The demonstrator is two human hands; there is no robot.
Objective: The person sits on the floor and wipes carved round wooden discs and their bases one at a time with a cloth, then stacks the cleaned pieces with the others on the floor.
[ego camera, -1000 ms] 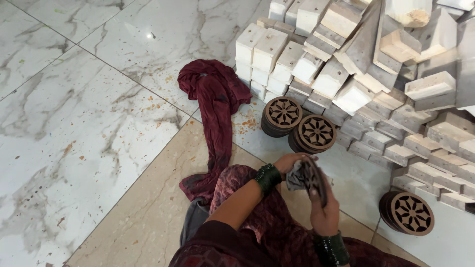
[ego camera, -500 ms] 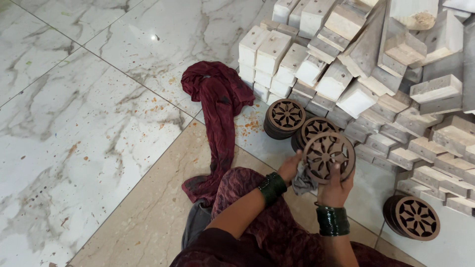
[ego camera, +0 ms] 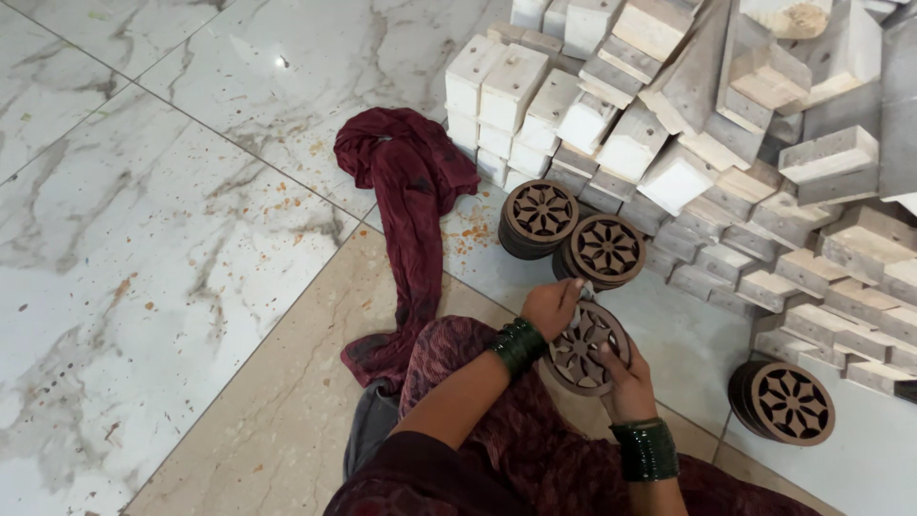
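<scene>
on marble floor [ego camera: 172, 239], hands grip brown flower-cut wooden disc [ego camera: 585, 350].

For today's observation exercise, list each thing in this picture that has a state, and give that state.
Carved wooden disc: held on edge between both hands.
Left hand: grips the disc's upper edge.
Right hand: grips its lower edge.
Disc stacks: piled flat on the floor.
White wooden blocks: heaped loosely.
Maroon cloth: crumpled on the floor.

Round brown carved wooden disc [ego camera: 585, 347], tilted, hand-held
</scene>
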